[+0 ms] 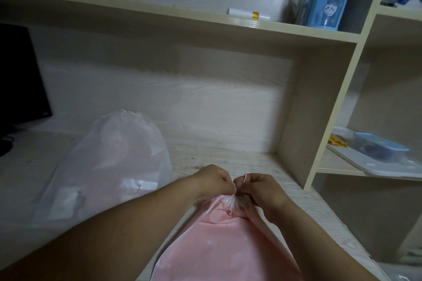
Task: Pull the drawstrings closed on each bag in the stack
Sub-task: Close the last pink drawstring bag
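Note:
A pink drawstring bag (219,242) lies on the desk in front of me, its mouth gathered into a tight bunch at the top. My left hand (212,181) and my right hand (260,191) meet at that bunched mouth. Both have curled fingers pinching the thin pink drawstring (244,177), a loop of which sticks up between them. To the left lies a stack of translucent white drawstring bags (109,162) with pink showing through, its top end cinched.
The pale wooden desk (228,155) runs back to a wall panel. A black monitor (20,80) stands at the far left. Shelves above hold a white tube (247,14) and a blue box (328,4). A side shelf at right holds a blue-lidded container (379,148).

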The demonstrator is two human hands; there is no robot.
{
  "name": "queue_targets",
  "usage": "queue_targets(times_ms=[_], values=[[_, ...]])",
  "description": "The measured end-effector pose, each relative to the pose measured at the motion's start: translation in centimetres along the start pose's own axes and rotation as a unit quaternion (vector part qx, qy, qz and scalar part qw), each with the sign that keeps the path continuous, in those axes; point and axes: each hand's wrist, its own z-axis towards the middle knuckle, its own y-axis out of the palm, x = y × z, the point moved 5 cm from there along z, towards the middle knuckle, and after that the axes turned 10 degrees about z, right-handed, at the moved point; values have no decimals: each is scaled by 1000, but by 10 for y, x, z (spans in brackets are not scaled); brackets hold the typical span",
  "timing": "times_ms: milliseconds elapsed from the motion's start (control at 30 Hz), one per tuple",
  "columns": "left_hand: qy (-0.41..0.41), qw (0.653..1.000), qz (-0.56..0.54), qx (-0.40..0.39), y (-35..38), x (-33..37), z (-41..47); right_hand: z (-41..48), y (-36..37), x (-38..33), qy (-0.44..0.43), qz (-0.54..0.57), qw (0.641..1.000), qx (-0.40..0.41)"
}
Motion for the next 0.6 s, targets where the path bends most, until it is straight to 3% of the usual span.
queue_targets(times_ms=[167, 300, 600], values=[[32, 999, -10, 19, 8, -4, 2, -5, 4, 0, -18, 37, 999, 6], [43, 998, 44, 16, 10, -5, 3, -9, 9, 2, -40, 68, 996, 29], [51, 989, 120, 73, 13, -6, 0, -6, 8, 8, -125, -55, 989, 50]])
